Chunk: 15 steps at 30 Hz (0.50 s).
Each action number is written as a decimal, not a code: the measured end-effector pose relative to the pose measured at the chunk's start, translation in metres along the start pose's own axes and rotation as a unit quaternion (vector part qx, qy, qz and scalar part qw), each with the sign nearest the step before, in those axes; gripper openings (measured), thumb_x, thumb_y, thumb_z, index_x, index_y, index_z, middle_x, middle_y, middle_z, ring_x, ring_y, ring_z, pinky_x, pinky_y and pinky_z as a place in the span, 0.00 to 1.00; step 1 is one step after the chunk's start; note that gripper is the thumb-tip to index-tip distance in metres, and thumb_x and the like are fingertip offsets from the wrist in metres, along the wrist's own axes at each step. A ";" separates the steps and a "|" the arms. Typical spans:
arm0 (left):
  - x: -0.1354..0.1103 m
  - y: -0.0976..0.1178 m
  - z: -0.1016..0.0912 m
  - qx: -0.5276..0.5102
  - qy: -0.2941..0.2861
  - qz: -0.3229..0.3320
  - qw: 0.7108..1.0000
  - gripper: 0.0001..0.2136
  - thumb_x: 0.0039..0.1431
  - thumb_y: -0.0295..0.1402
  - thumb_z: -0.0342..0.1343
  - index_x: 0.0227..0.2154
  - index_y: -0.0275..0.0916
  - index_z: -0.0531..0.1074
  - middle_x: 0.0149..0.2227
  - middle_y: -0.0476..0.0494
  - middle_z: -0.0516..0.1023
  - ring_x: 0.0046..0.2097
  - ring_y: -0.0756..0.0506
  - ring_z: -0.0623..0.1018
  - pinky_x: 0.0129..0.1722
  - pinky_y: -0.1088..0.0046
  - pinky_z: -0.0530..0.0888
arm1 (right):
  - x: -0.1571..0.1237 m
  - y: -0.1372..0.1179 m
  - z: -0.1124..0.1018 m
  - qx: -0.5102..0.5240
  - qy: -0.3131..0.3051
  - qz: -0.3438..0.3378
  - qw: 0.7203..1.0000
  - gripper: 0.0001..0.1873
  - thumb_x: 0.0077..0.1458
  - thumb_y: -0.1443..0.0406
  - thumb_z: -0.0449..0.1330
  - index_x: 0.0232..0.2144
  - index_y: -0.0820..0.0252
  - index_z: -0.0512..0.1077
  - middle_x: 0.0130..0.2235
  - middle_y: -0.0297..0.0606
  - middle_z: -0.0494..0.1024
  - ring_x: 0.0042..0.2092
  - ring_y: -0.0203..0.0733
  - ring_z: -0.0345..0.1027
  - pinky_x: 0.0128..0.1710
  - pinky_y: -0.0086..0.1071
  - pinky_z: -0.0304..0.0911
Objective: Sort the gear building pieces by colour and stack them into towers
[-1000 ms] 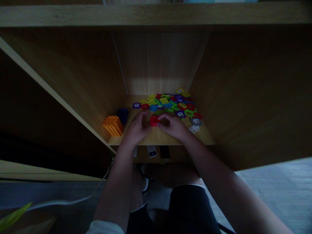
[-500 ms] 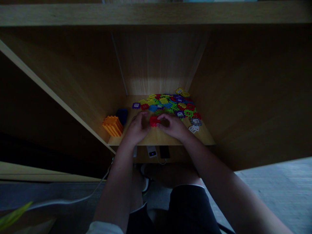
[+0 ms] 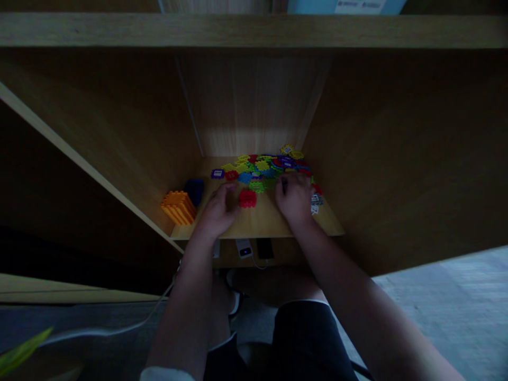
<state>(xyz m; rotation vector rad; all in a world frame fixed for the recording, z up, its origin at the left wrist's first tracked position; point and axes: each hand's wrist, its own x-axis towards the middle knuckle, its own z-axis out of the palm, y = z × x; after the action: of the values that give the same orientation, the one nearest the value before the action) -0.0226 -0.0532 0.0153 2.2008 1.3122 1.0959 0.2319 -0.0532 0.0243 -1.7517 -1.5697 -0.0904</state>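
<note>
- Red plastic interlocking block (image 3: pixel 247 198) lies flat on the wooden counter (image 3: pixel 262 222), between both hands; no clear long axis.
- Left hand (image 3: pixel 217 211) just beside it, grip loosely wide.
- Right hand (image 3: pixel 294 198) reaches the multicoloured block pile (image 3: pixel 264 166); grip unclear.
- Orange ridged block cube (image 3: pixel 178 206) sits left.

dim wooden shelf (image 3: pixel 254 225) (oak-toned), grey floor (image 3: pixel 448 296)

The picture was dim and underexposed, with most of the cabinet (image 3: pixel 397 159) sunk in brown shadow. Light fell from above onto the back wall and the shelf (image 3: pixel 262 222), so the coloured pieces (image 3: pixel 264 166) stood out brightest. The lower left corner was nearly black. Wide-angle distortion bent the boards at the edges, and the arms looked soft and grainy.
</note>
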 end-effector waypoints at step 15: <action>0.001 -0.002 0.002 0.004 0.004 -0.001 1.000 0.23 0.65 0.30 0.60 0.62 0.42 0.69 0.65 0.36 0.78 0.68 0.35 0.78 0.72 0.47 0.73 | 0.019 0.029 0.018 -0.116 -0.012 0.147 0.982 0.26 0.71 0.57 0.51 0.59 0.66 0.78 0.64 0.65 0.77 0.65 0.75 0.66 0.61 0.71 0.62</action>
<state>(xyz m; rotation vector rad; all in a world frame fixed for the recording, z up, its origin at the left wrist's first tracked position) -0.0223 -0.0512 0.0132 2.2021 1.3256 1.1013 0.2541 -0.0259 0.0080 -2.1555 -1.3423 -0.1109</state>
